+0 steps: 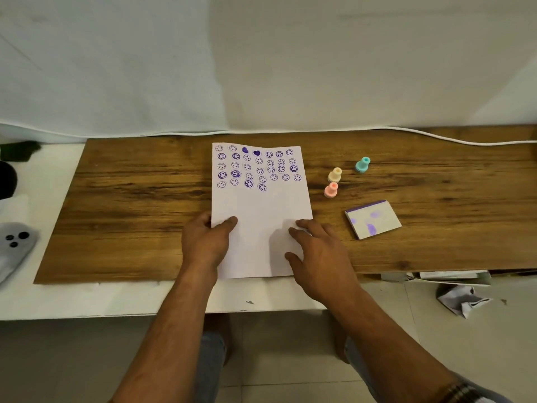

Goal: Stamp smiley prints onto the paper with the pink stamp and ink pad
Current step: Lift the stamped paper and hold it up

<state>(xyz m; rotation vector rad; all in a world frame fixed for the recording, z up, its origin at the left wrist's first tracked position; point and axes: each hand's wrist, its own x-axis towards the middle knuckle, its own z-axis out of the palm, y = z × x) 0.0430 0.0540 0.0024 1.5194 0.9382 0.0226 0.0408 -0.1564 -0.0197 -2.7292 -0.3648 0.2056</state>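
A white paper (261, 210) lies on the wooden board (130, 213), its upper half covered with several rows of purple smiley prints and two hearts. My left hand (206, 242) pinches the paper's lower left edge, thumb on top. My right hand (316, 254) rests flat with spread fingers on the paper's lower right part. The pink stamp (331, 190) stands upright to the right of the paper, untouched. The ink pad (373, 219), closed with purple smudges on its white lid, lies further right and nearer.
A yellow stamp (334, 174) and a teal stamp (362, 164) stand behind the pink one. A white cable (436, 137) runs along the board's back edge. A grey phone-like object (16, 248) lies at far left. Crumpled paper (462, 299) sits on the floor at right.
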